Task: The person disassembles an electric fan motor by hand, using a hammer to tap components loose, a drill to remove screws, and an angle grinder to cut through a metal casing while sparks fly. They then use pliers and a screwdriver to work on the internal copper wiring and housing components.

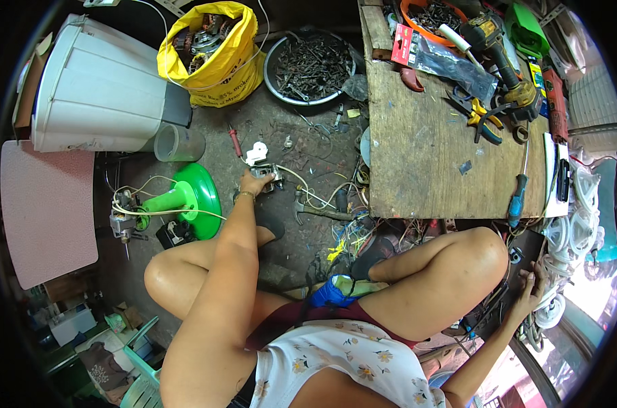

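Our floral top (336,360) and bare knees are filling the foreground as we are sitting on the floor.

Past the green fan base (189,197), our left hand (253,182) is gripping a small grey electrical part (271,173) on the concrete; our right hand (529,285) is resting, fingers spread, beside white coils (567,238) under the wooden board (431,149).

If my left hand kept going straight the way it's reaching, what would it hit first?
Your left hand already grips a small grey switch part. Straight beyond lies the white plastic piece on the floor, probably first, though depth is unclear.
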`<action>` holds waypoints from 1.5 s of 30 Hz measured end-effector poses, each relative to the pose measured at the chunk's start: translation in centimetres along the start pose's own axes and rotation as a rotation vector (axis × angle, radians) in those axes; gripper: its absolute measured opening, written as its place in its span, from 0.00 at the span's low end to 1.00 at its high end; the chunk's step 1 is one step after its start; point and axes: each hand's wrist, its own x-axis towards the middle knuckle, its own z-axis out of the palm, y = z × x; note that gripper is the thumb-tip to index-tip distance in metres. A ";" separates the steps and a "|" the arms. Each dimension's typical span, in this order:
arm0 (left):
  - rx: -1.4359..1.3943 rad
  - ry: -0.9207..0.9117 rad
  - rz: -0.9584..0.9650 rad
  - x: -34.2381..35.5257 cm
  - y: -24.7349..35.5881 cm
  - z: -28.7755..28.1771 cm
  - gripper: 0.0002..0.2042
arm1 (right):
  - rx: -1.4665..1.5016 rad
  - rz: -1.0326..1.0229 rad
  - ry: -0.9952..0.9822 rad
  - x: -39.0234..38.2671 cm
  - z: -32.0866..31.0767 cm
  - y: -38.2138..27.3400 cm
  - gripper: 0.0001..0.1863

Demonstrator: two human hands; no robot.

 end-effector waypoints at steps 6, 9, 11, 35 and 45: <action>-0.321 -0.241 -0.019 -3.4 1.6 -2.9 0.37 | -0.024 -0.081 -0.011 0.3 -0.9 0.4 0.17; -0.475 -0.407 -0.213 -7.1 3.5 -6.9 0.31 | 0.055 -0.101 0.030 0.1 0.1 -0.1 0.17; -0.637 -0.448 -0.140 -10.3 5.1 -10.8 0.32 | 0.136 -0.100 0.029 -0.3 1.7 -1.4 0.18; -0.504 -0.510 1.041 -28.5 32.3 -1.2 0.50 | -0.147 -0.417 0.047 -2.3 5.2 -3.3 0.14; -0.395 -0.381 0.940 -27.4 32.5 0.3 0.42 | -0.100 -0.139 -0.010 -6.4 8.7 7.2 0.16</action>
